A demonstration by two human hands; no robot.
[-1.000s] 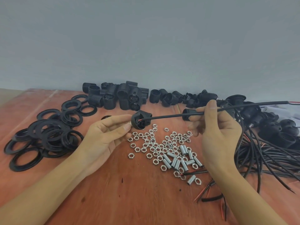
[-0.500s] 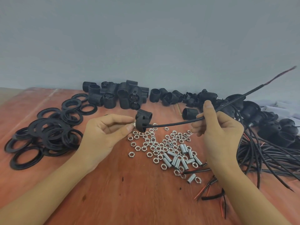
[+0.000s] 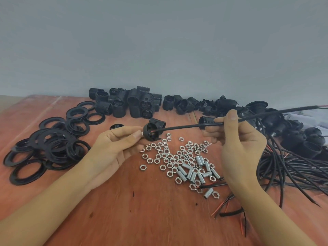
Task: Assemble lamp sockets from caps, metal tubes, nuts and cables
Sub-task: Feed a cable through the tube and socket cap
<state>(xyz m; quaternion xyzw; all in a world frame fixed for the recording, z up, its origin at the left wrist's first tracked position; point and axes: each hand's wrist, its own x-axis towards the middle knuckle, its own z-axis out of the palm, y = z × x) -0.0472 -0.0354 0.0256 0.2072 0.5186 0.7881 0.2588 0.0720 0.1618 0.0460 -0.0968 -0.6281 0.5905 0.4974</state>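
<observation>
My left hand (image 3: 117, 146) pinches a black socket cap (image 3: 153, 133) by the metal tube sticking out of its left side, above the table. A black cable (image 3: 186, 126) runs from inside the cap to the right, with red wire showing at the cap's mouth. My right hand (image 3: 237, 142) grips that cable between thumb and fingers, and its far end (image 3: 301, 108) rises to the right. Below the cap lie several loose silver nuts (image 3: 168, 157) and threaded metal tubes (image 3: 193, 172) on the red-brown table (image 3: 142, 210).
Black rings (image 3: 53, 146) are piled at the left. Black socket bodies (image 3: 131, 103) stand along the back wall. More caps (image 3: 301, 139) and a tangle of black cables (image 3: 292, 167) fill the right side. Loose red and black wire ends (image 3: 229, 208) lie near my right wrist.
The cable's far end has dropped from a steep upward slant to a shallower angle. The cap has turned so that its open side faces me more.
</observation>
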